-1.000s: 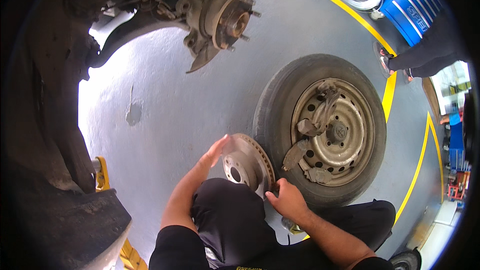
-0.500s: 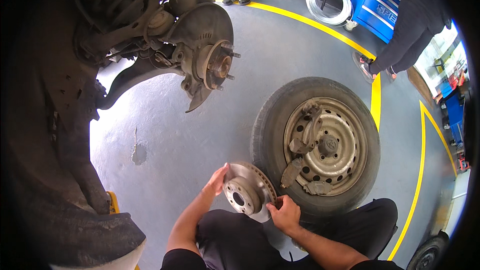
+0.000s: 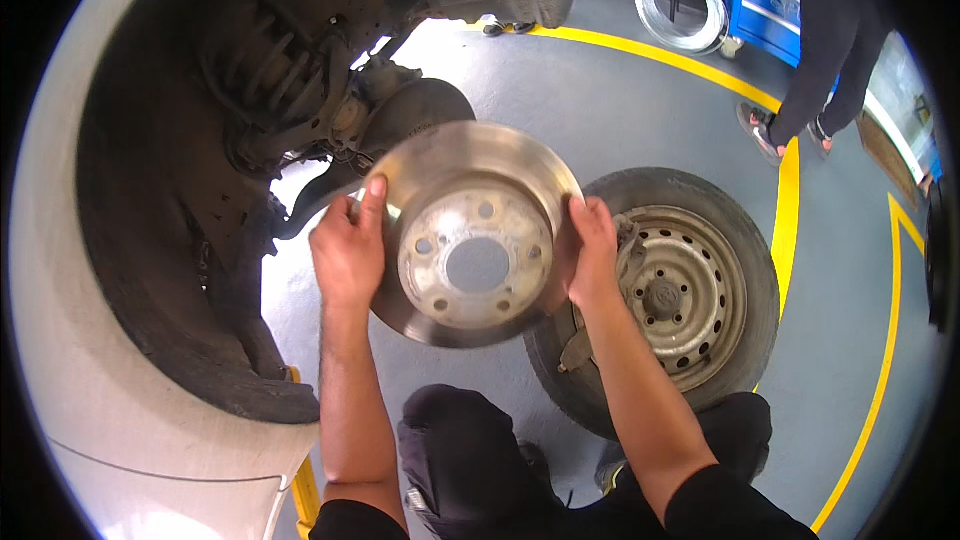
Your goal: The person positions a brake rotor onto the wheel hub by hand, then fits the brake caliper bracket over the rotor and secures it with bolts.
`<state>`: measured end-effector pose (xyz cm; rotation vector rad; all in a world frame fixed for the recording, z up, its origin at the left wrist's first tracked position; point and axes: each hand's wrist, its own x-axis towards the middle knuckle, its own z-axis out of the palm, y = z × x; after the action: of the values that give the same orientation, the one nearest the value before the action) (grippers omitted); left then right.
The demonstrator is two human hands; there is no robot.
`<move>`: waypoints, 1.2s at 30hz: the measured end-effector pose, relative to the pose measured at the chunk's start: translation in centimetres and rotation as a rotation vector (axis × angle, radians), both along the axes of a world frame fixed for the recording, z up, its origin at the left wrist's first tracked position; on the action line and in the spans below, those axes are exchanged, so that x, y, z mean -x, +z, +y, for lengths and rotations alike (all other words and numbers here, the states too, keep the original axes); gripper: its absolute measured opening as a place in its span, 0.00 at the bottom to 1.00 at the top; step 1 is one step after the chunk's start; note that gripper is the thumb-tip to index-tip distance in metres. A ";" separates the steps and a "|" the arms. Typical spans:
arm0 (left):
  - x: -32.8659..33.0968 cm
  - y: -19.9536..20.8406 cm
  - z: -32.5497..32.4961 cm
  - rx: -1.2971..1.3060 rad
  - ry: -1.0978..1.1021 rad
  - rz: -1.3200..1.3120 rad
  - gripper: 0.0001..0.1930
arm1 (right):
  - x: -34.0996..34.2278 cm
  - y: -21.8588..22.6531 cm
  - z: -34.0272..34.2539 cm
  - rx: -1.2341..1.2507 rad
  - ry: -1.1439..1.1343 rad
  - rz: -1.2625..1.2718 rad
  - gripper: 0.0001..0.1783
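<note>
A metal brake disc [image 3: 420, 285] is held up in front of me, its hub face with the centre hole and bolt holes turned towards me. My left hand [image 3: 350, 245] grips its left rim, thumb lying on the face. On the opposite rim my right hand [image 3: 594, 248] is closed round the edge. Behind the disc, the car's dust shield [image 3: 425, 115] and suspension [image 3: 330, 110] show inside the wheel arch; the disc hides the hub. To the right lies a wheel [image 3: 752, 270] flat on the floor, with a brake pad [image 3: 577, 351] on it near my right forearm.
A pale car fender [image 3: 75, 340] curves along the left, with a yellow stand [image 3: 304, 490] below it. Another person [image 3: 835, 50] stands at the far right beside a blue tool cabinet [image 3: 765, 0]. A coil of clear tubing [image 3: 682, 8] leans nearby. Yellow lines [image 3: 790, 210] cross the grey floor.
Both hands have lifted the brake disc from low beside the wheel up towards the car's hub, and its face now points more squarely at me. My view has shifted towards the fender.
</note>
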<state>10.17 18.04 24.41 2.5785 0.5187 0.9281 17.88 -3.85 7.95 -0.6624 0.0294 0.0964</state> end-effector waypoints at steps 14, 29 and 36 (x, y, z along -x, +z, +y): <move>-0.6 -5.3 -2.2 0.470 -0.159 0.017 0.18 | -5.0 -9.4 2.9 0.038 0.184 0.250 0.25; -8.0 -8.3 3.1 0.385 -0.007 -0.327 0.17 | -17.0 -11.6 14.5 -0.009 0.229 -0.013 0.29; -9.9 -8.4 5.1 0.387 0.097 -0.303 0.28 | -21.0 -13.6 18.1 0.104 0.213 0.021 0.31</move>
<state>20.03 23.14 16.05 2.0413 0.6651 1.1029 38.93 14.26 -5.65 -0.7668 -0.0168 0.3088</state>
